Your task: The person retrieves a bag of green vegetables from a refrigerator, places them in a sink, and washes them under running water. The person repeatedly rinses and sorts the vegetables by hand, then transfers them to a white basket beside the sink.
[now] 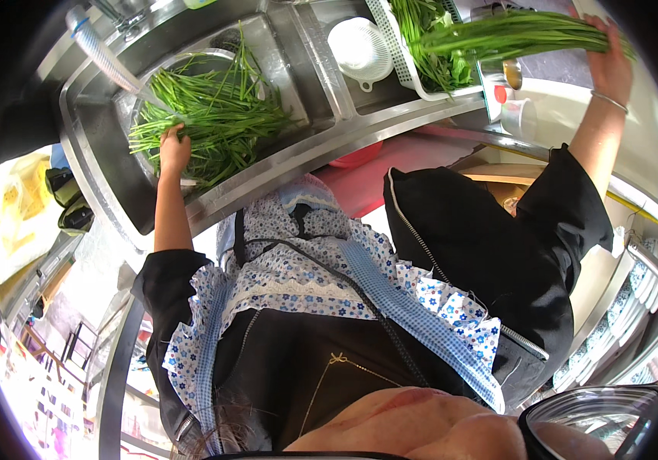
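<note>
Long green stalks that look like chives point(214, 123) lie heaped in a round metal bowl in the left sink basin. My left hand point(174, 150) is at the near left of this heap, its fingers curled onto some stalks. A pale ribbed hose point(106, 63) comes down from the upper left, its lower end just above that hand. Out at the far right, my raised right hand point(610, 50) grips one end of a bunch of chives point(528, 34). The bunch stretches left, its other end over a white basket point(399, 57) that holds more greens.
A white plastic strainer point(360, 50) sits in the sink's right part, beyond the metal divider point(320, 57). Clear plastic cups point(516, 116) stand right of the basket. The sink's front rim point(283, 180) runs before me, with a red basin point(356, 156) below it.
</note>
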`<state>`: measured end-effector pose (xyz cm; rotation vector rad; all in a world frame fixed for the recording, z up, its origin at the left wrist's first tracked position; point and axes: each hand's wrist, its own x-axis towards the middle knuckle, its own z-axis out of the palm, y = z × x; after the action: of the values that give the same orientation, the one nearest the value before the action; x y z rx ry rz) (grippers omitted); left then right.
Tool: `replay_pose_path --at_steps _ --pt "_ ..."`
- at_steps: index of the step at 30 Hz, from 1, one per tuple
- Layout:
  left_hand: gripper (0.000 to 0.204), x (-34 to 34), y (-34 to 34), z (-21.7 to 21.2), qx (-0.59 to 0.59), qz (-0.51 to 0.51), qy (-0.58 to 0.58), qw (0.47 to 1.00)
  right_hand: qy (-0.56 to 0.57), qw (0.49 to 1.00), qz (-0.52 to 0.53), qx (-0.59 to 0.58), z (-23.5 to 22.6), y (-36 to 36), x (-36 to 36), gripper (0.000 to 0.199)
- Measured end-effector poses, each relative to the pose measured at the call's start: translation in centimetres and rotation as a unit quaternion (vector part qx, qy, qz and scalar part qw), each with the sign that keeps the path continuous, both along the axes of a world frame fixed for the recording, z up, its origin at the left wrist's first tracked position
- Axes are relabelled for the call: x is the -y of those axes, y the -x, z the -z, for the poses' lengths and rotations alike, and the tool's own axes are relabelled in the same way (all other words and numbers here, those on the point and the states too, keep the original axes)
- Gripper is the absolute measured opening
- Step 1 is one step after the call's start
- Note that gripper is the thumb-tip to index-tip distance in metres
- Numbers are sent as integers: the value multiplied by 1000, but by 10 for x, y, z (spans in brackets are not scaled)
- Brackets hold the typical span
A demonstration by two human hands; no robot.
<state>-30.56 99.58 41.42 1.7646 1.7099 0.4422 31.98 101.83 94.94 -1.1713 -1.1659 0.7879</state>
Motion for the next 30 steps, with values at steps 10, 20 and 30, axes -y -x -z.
replay_pose_path --at_steps 10,20,30 --pt "37 21 -25 -2 -5 -17 -19 1000 256 939 130 188 268 -89 -164 41" --pt "37 46 -14 -18 -5 -73 46 996 382 796 144 446 302 -59 -168 53" --pt "35 21 -53 -24 32 -20 16 999 527 827 174 91 446 65 -54 27"
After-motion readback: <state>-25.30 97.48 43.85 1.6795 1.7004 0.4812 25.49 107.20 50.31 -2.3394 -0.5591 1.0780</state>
